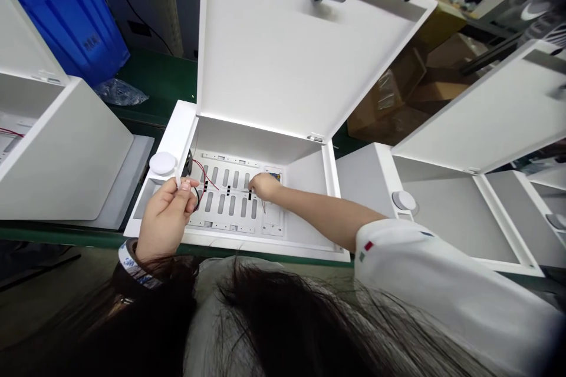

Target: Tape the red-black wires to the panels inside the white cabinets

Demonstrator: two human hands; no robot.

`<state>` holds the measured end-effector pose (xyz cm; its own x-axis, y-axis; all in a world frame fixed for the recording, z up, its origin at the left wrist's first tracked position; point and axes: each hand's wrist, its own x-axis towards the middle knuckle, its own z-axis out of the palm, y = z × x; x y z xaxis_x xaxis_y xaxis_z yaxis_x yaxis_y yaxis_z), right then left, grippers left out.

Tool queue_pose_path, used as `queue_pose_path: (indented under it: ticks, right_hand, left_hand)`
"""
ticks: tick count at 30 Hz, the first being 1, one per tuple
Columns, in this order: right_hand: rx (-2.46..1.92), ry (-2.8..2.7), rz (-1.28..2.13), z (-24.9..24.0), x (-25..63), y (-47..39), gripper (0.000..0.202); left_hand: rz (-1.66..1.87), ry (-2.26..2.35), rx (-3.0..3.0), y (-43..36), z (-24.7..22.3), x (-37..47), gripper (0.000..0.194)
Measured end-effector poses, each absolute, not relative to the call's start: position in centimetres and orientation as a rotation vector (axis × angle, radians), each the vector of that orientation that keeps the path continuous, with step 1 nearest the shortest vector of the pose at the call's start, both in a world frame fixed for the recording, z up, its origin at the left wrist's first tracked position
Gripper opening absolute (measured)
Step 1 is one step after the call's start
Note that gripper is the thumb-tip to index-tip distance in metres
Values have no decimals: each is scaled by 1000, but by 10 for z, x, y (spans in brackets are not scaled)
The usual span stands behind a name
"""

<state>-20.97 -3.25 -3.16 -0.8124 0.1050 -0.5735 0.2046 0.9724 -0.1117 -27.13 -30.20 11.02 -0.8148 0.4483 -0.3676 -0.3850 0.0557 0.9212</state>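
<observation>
An open white metal cabinet (186, 129) lies on its back in front of me, its door (283, 47) standing up. My left hand (165, 218) pinches the left wall edge of the cabinet, beside a round white disc (163, 163) on that wall. Red and black wires (203, 179) run from there across a slotted white plate (227, 200) on the cabinet floor. My right hand (264, 186) reaches deep inside, fingers closed at the wire end near a small module (274, 177) at the plate's far right.
Another white cabinet (57, 147) stands at the left and a third open one (477, 129) at the right, all on a green belt (154, 79). A blue bin (71, 12) and a plastic bag (119, 92) are at the back left, cardboard boxes (398, 100) behind.
</observation>
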Motion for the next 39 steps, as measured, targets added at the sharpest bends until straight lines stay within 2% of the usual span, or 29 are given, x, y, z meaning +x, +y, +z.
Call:
queue_pose_path:
  ticks: [5, 12, 29, 39]
  right_hand:
    - [266, 2546, -317, -76, -189, -40, 36]
    - [267, 2666, -489, -104, -173, -29, 33]
    - [-11, 2609, -304, -110, -170, -24, 32]
    - [-81, 2573, -155, -91, -176, -41, 37]
  left_hand:
    - [1806, 1745, 66, -305, 108, -272, 26]
    - [1753, 1800, 66, -305, 111, -271, 26]
    - [1708, 1789, 26, -303, 114, -271, 24]
    - [1692, 1818, 38, -304, 115, -272, 25]
